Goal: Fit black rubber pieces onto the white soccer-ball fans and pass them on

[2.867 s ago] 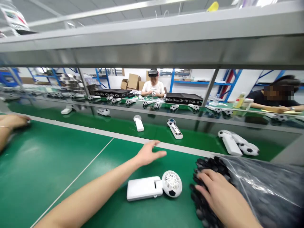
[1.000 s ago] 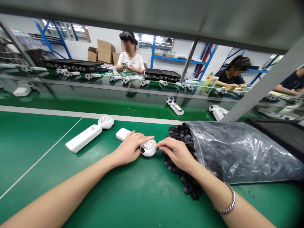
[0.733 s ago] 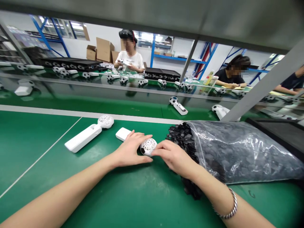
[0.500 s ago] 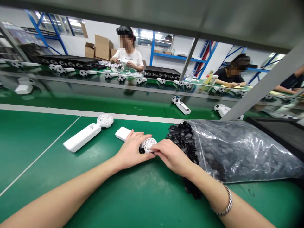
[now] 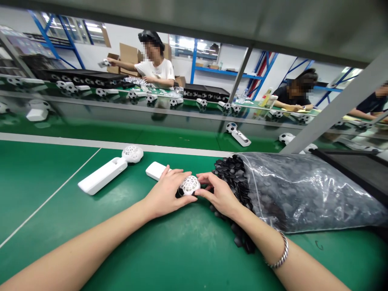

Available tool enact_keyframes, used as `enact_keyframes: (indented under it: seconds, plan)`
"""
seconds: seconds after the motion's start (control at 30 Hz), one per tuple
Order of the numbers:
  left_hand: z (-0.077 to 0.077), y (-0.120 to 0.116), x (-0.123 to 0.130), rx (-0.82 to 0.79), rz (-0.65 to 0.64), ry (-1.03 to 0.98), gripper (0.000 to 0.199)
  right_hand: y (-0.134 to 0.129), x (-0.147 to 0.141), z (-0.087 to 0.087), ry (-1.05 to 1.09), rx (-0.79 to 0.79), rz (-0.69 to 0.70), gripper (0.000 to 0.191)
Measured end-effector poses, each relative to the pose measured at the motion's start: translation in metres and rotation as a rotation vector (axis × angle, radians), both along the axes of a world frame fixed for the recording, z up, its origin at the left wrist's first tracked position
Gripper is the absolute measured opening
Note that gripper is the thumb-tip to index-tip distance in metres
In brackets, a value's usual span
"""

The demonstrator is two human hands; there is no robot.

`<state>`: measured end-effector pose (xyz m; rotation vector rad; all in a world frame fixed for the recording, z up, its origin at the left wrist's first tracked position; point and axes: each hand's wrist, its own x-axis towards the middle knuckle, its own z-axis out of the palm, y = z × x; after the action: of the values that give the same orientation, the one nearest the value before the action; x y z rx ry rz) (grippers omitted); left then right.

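The left hand (image 5: 168, 192) kept its grip curled around the round head (image 5: 190, 184) of the white unit (image 5: 156, 171) on the green surface (image 5: 145, 252). The right hand (image 5: 222, 197), previously pinched, had parted its grip at the head's edge.

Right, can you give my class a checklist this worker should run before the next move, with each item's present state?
1. Left hand around the football-headed device: ok.
2. Right hand at the ball end: ok.
3. Anything pinched in the right hand: cannot tell.
4. Loose black pieces within reach, at the mouth of the plastic bag: ok.
5. Second device apart from both hands: ok.
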<state>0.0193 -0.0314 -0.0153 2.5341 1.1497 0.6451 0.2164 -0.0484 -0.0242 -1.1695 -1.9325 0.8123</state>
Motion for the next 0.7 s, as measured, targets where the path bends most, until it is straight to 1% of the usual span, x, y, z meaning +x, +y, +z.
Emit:
enact_keyframes:
  seconds: [0.07, 0.2, 0.27, 0.37, 0.43, 0.5, 0.6, 0.7]
  plan:
    - [0.001, -0.001, 0.000, 0.008, 0.000, 0.007, 0.062, 0.001, -0.001, 0.000, 0.039, -0.026, 0.023, 0.029]
    - [0.006, -0.003, 0.002, 0.003, 0.016, 0.008, 0.050, 0.000, -0.001, 0.003, 0.076, -0.066, 0.043, 0.023]
    - [0.007, -0.003, 0.002, -0.009, 0.011, 0.006, 0.047, 0.000, -0.001, 0.005, 0.085, -0.077, 0.054, 0.023]
    - [0.006, -0.002, 0.000, -0.031, 0.007, -0.012, 0.049, -0.001, -0.002, 0.008, 0.089, -0.009, 0.060, 0.024]
    - [0.004, 0.000, 0.000, -0.048, 0.011, -0.033, 0.052, -0.003, -0.002, 0.011, 0.062, 0.061, 0.066, 0.018]
    - [0.003, 0.001, -0.001, -0.059, 0.015, -0.050, 0.056, -0.005, -0.003, 0.014, 0.026, 0.097, 0.076, 0.011]
    - [0.002, 0.001, -0.001, -0.067, 0.011, -0.057, 0.061, -0.007, -0.003, 0.016, 0.001, 0.078, 0.084, 0.008]
    - [0.002, 0.001, -0.001, -0.070, 0.008, -0.057, 0.060, -0.006, -0.002, 0.015, 0.013, 0.038, 0.069, 0.004]
